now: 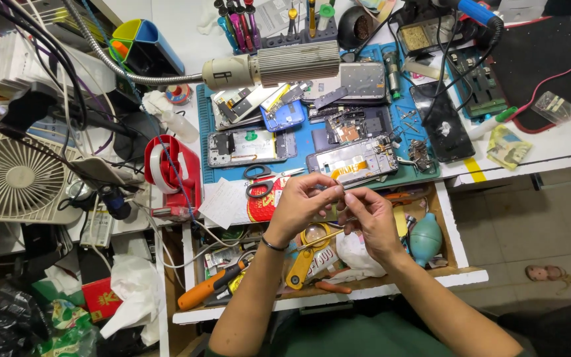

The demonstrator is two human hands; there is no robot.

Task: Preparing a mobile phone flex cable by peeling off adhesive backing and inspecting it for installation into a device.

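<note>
Both my hands meet above the open wooden drawer (454, 231): my left hand (299, 208) and right hand (371, 218) pinch 1 small thin part (340, 192), too tiny to identify. Beyond lie 1 pair of black-handled scissors (262, 180) and 2 opened phone frames (299, 153) on the blue mat (302, 135).

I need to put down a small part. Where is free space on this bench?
Free: the dark mat at far right; the white bench edge below it. Crowded: the blue mat with opened phones, and the open drawer under both hands.
</note>
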